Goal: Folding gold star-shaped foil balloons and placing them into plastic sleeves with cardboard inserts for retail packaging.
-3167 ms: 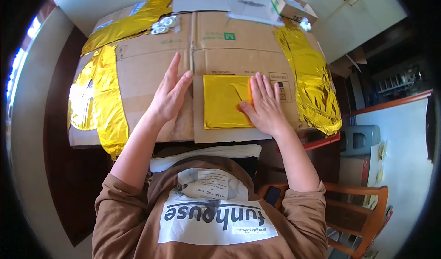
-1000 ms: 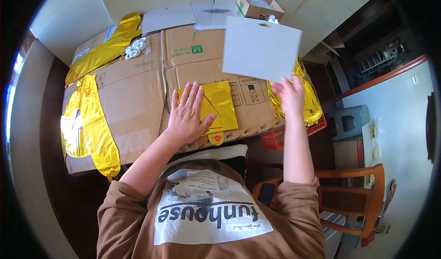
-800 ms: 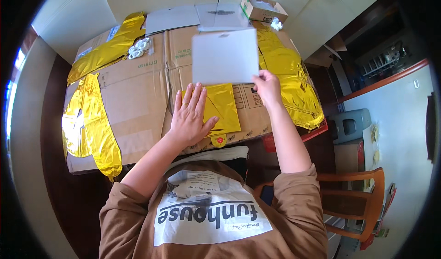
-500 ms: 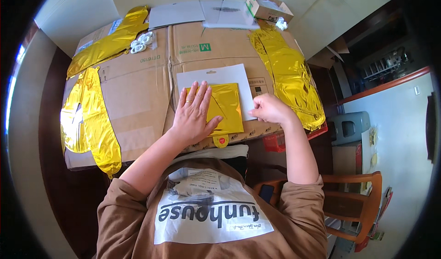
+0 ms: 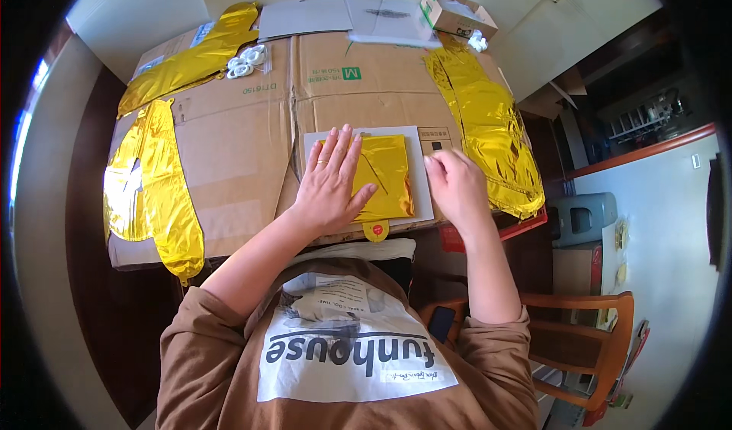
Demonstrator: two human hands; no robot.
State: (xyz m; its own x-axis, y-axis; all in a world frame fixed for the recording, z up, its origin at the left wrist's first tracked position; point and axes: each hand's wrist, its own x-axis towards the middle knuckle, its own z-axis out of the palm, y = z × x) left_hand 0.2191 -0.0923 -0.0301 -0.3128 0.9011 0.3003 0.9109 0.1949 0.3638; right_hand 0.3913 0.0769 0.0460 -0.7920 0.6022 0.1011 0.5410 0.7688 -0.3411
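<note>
A folded gold foil balloon (image 5: 387, 172) lies on a pale grey card (image 5: 418, 201) close to the near edge of the cardboard. Its tab with a red dot sticks out past the card toward me. My left hand (image 5: 332, 180) rests flat on the foil's left part, fingers stretched out and the thumb apart. Just at the card's right edge is my right hand (image 5: 460, 188), its fingers curled in with the thumb against them. Whatever it may hold is hidden.
Flat gold foil balloons lie at the far left (image 5: 194, 62), near left (image 5: 164, 194) and right (image 5: 488, 125) of the cardboard surface (image 5: 229, 155). White ribbon rolls (image 5: 242, 62), grey sheets (image 5: 305, 20) and a small open box (image 5: 461, 18) sit toward the back. A wooden chair (image 5: 610, 346) stands at right.
The card and folded balloon have slid a little toward me under my left hand. My right hand has moved up along the card's right edge and turned, its fingers still curled.
</note>
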